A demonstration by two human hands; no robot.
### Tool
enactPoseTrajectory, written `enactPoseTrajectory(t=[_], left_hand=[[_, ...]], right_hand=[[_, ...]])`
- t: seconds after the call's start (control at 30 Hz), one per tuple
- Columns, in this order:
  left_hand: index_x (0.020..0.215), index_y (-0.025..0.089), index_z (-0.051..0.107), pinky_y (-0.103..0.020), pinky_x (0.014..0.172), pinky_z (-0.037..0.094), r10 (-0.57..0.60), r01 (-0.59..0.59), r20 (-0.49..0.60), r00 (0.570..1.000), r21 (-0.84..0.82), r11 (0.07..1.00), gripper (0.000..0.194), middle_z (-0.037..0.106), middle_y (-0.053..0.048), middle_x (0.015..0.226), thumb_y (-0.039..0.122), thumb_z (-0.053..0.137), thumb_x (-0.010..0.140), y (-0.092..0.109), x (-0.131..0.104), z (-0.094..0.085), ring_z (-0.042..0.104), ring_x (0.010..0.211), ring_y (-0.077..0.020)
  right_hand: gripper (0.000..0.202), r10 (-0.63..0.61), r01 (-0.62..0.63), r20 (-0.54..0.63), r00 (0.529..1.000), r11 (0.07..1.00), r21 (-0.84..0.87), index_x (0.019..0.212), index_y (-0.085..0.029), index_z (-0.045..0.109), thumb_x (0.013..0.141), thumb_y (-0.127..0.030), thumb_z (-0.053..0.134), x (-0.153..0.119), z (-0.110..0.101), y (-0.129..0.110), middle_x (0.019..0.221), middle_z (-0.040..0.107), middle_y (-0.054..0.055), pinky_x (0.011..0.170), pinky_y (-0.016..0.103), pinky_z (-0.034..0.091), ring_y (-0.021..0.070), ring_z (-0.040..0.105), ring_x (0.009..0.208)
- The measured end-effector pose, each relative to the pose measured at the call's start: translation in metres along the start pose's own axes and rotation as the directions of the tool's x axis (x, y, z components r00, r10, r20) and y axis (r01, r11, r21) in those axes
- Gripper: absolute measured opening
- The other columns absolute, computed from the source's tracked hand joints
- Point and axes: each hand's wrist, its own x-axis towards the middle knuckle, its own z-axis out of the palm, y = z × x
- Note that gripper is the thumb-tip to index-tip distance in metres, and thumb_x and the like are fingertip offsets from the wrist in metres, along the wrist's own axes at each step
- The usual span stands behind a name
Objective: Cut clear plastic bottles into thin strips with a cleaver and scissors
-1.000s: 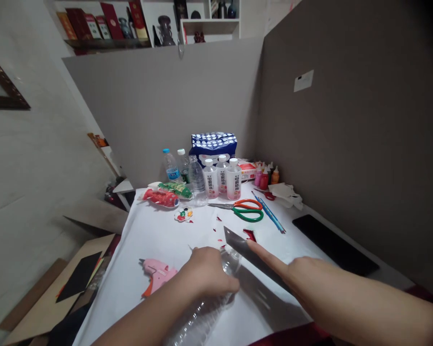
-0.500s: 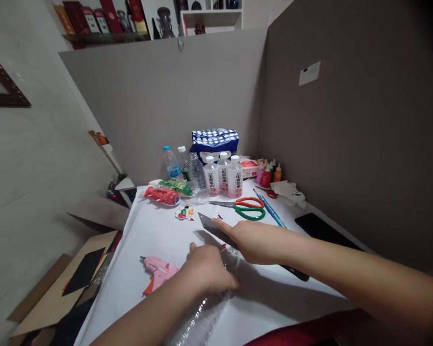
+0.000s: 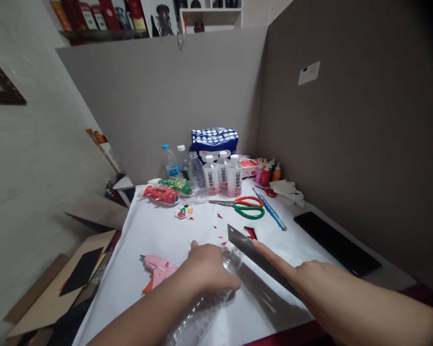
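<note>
My left hand [image 3: 211,269] is wrapped over a clear plastic bottle [image 3: 200,315] lying on its side on the white-covered table [image 3: 144,235]. The bottle's neck end shows just past my fingers. My right hand [image 3: 299,276] grips a knife [image 3: 261,259], its forefinger laid along the back of the broad blade. The handle is hidden by the hand. The blade's tip is close to the bottle's neck end; whether it touches cannot be made out. A pink glue gun [image 3: 160,271] rests to the left of my left hand.
Orange-and-green-handled scissors [image 3: 250,206] and blue pencil-like sticks [image 3: 272,211] lie beyond the knife. Several bottles [image 3: 234,178] stand at the back, by painted fish-shaped bottles [image 3: 162,194] and a palette [image 3: 184,211]. A black phone-like slab [image 3: 335,242] lies right. The cloth has torn holes [image 3: 250,233].
The knife has moved right and toward me with my right hand, uncovering the bottle's neck end and a hole in the cloth. My left hand stays on the bottle.
</note>
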Motion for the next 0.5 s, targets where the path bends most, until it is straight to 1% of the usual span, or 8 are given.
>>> enactPoseTrajectory(t=[0.07, 0.1, 0.17, 0.2, 0.27, 0.33, 0.4, 0.5], left_hand=[[0.083, 0.02, 0.068, -0.032, 0.067, 0.051, 0.01, -0.01, -0.003, 1.0, -0.02, 1.0, 0.047, 0.068, -0.011, 0.082, 0.054, 0.062, 0.052, 0.0, 0.001, 0.001, 0.059, 0.101, -0.0353], [0.084, 0.02, 0.068, -0.031, 0.064, 0.05, 0.015, -0.015, -0.002, 1.0, -0.033, 0.999, 0.047, 0.068, -0.011, 0.083, 0.055, 0.062, 0.052, -0.001, 0.001, 0.001, 0.062, 0.094, -0.0326], [0.085, 0.02, 0.068, -0.029, 0.057, 0.049, 0.023, -0.023, -0.008, 1.0, -0.046, 0.999, 0.051, 0.068, -0.01, 0.085, 0.057, 0.063, 0.051, -0.002, 0.002, 0.001, 0.065, 0.081, -0.0277], [0.086, 0.02, 0.068, -0.028, 0.054, 0.048, 0.026, -0.026, -0.014, 1.0, -0.042, 0.999, 0.053, 0.069, -0.01, 0.086, 0.059, 0.064, 0.05, -0.002, 0.003, 0.001, 0.065, 0.076, -0.026], [0.085, 0.019, 0.068, -0.028, 0.051, 0.047, 0.015, -0.015, -0.011, 1.0, -0.03, 0.999, 0.055, 0.069, -0.011, 0.085, 0.06, 0.065, 0.049, -0.002, 0.004, 0.001, 0.065, 0.072, -0.0247], [0.084, 0.017, 0.068, -0.028, 0.05, 0.047, -0.012, 0.012, 0.005, 1.0, -0.016, 1.0, 0.054, 0.069, -0.012, 0.086, 0.057, 0.066, 0.048, -0.001, 0.003, 0.001, 0.065, 0.072, -0.0256], [0.084, 0.017, 0.069, -0.029, 0.052, 0.049, -0.031, 0.031, 0.011, 0.999, -0.005, 1.0, 0.052, 0.069, -0.014, 0.087, 0.053, 0.067, 0.047, 0.0, 0.003, 0.001, 0.065, 0.075, -0.0281], [0.085, 0.019, 0.069, -0.035, 0.068, 0.052, -0.027, 0.027, -0.012, 1.0, 0.002, 1.0, 0.05, 0.069, -0.013, 0.087, 0.051, 0.069, 0.047, 0.002, 0.001, 0.002, 0.063, 0.09, -0.034]], right_hand=[[0.121, 0.049, -0.044, 0.039, 0.998, 0.991, -0.124, 0.147, -0.037, -0.007, 0.054, 0.008, 0.055, -0.001, -0.008, -0.008, 0.05, 0.044, -0.006, 0.042, 0.025, 0.02, 0.0131, 0.039, 0.04], [0.122, 0.053, -0.044, 0.051, 0.997, 0.985, -0.166, 0.147, -0.036, -0.009, 0.054, 0.008, 0.056, 0.002, -0.014, -0.012, 0.05, 0.045, -0.006, 0.042, 0.024, 0.02, 0.0129, 0.04, 0.04], [0.121, 0.0, 0.009, 0.048, 0.999, 0.981, -0.194, 0.147, -0.037, -0.009, 0.055, 0.007, 0.056, 0.011, -0.024, -0.018, 0.054, 0.049, -0.005, 0.043, 0.023, 0.02, 0.0131, 0.043, 0.042], [0.118, -0.043, 0.049, 0.036, 0.998, 0.979, -0.198, 0.147, -0.038, -0.008, 0.058, 0.006, 0.056, 0.017, -0.028, -0.019, 0.059, 0.053, -0.003, 0.043, 0.023, 0.02, 0.0143, 0.048, 0.045], [0.112, -0.131, 0.131, 0.017, 0.991, 0.972, -0.196, 0.147, -0.04, -0.006, 0.063, 0.004, 0.053, 0.029, -0.036, -0.022, 0.071, 0.06, 0.002, 0.045, 0.022, 0.021, 0.0177, 0.056, 0.054], [0.108, -0.167, 0.169, 0.025, 0.986, 0.967, -0.19, 0.148, -0.038, -0.005, 0.065, 0.001, 0.051, 0.04, -0.043, -0.026, 0.08, 0.063, 0.006, 0.046, 0.022, 0.024, 0.02, 0.06, 0.061], [0.104, -0.188, 0.193, 0.043, 0.981, 0.966, -0.174, 0.149, -0.035, -0.004, 0.067, -0.001, 0.05, 0.051, -0.049, -0.033, 0.085, 0.065, 0.007, 0.046, 0.022, 0.028, 0.0193, 0.059, 0.06], [0.098, -0.261, 0.26, 0.016, 0.965, 0.951, -0.167, 0.15, -0.032, 0.002, 0.07, -0.006, 0.052, 0.069, -0.054, -0.044, 0.084, 0.065, 0.008, 0.046, 0.023, 0.03, 0.0173, 0.056, 0.055]])
